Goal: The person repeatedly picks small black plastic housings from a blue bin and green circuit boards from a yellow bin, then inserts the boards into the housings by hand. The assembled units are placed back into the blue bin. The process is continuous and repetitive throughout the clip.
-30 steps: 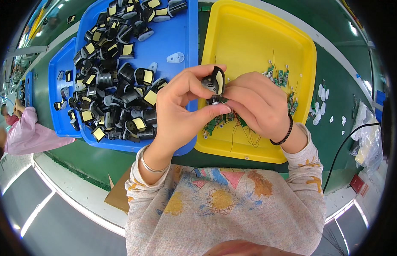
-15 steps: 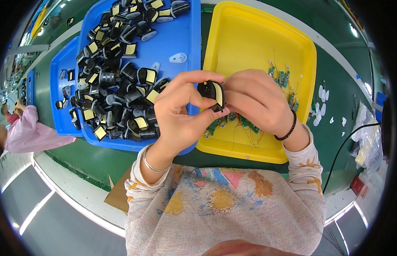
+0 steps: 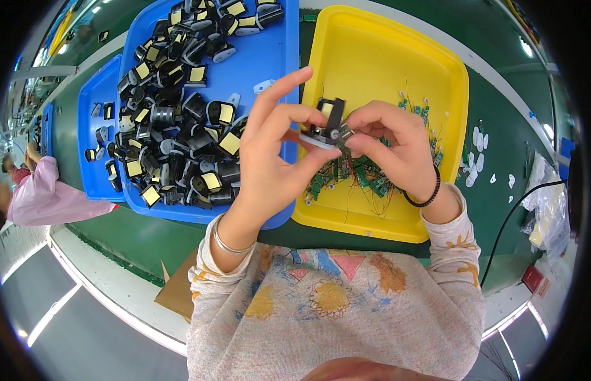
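Observation:
My left hand (image 3: pixel 270 152) grips a black plastic housing (image 3: pixel 335 119) by its edge, with the index finger raised. The housing carries a cream pad and a light grey piece at its bottom, and is tilted. Against its right side, my right hand (image 3: pixel 400 149) pinches a small green circuit board (image 3: pixel 347 131) between thumb and fingers. How far the board sits inside the housing is hidden. Both hands hover over the near left part of a yellow tray (image 3: pixel 365 57). Loose green circuit boards (image 3: pixel 375 183) with thin wires lie in that tray below them.
A blue tray (image 3: pixel 264 54) at the left holds many black housings (image 3: pixel 197 130) with cream pads and grey pieces. Another smaller blue tray (image 3: pixel 89 168) adjoins it. White flat pieces (image 3: pixel 478 143), a clear plastic bag (image 3: pixel 544 216) and a black cable lie right. A co-worker in pink (image 3: pixel 41 197) sits far left.
My left hand has turned the housing on its side and lifted its index finger. My right hand has shifted slightly, and a circuit board now shows in its fingers.

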Tool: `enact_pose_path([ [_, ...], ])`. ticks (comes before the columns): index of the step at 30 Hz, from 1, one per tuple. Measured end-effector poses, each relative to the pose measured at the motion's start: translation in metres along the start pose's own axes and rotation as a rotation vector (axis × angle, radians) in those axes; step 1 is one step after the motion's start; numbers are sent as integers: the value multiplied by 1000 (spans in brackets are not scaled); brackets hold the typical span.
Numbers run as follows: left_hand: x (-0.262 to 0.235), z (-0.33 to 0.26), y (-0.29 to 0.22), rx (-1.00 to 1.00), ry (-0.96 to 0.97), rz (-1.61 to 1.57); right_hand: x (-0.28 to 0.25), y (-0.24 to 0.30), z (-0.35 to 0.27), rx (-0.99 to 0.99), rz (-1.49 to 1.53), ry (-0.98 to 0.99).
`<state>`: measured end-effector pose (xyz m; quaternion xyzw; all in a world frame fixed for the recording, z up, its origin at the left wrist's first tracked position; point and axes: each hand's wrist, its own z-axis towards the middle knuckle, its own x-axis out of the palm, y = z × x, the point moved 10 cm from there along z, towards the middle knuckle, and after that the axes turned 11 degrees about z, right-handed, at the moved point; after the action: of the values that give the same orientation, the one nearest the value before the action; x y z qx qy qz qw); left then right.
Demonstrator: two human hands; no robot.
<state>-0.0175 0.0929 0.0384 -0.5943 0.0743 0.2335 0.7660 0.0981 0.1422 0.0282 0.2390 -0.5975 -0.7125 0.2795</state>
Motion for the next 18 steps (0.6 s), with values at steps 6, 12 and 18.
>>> enact_pose_path([
  [6,0,-6,12,-135,26,-420,4,-12,-5,185,345,41],
  [12,24,-9,17,-286,174,-616,9,-24,-8,303,580,-21],
  [18,27,-11,21,-274,162,-494,11,-28,-10,343,650,-51],
])
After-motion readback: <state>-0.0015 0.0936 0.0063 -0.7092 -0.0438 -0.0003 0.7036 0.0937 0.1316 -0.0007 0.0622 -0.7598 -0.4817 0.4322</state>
